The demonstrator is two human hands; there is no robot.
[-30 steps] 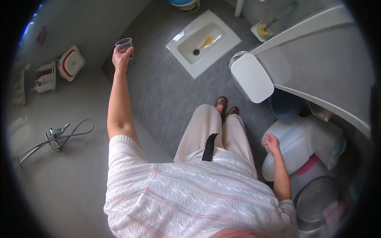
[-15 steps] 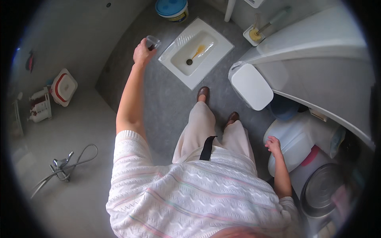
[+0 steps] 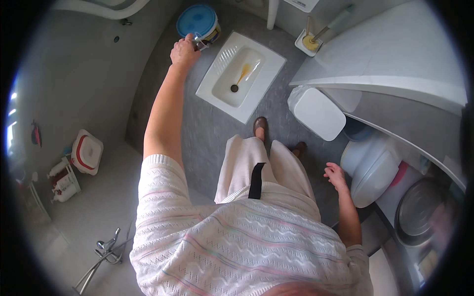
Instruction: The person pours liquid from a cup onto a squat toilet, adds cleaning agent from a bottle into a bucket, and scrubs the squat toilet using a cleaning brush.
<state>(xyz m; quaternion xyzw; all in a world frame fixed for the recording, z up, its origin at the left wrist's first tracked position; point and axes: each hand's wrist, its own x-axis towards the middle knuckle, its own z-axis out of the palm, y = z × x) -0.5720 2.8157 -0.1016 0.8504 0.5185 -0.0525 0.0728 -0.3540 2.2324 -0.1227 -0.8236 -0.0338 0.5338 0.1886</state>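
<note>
We see the left hand, fingers pinching a small clear plastic cup, beside the white floor-level squat toilet; right hand fingers loosely spread

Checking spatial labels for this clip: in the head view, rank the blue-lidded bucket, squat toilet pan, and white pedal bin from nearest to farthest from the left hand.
1. Blue-lidded bucket, just beyond the left hand.
2. Squat toilet pan, to its right.
3. White pedal bin, farther right.

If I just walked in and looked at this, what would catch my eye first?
Probably the outstretched left hand holding a small clear cup beside the white floor toilet, in front of a blue-lidded bucket. The right hand hangs empty by a white bin on the right.
</note>
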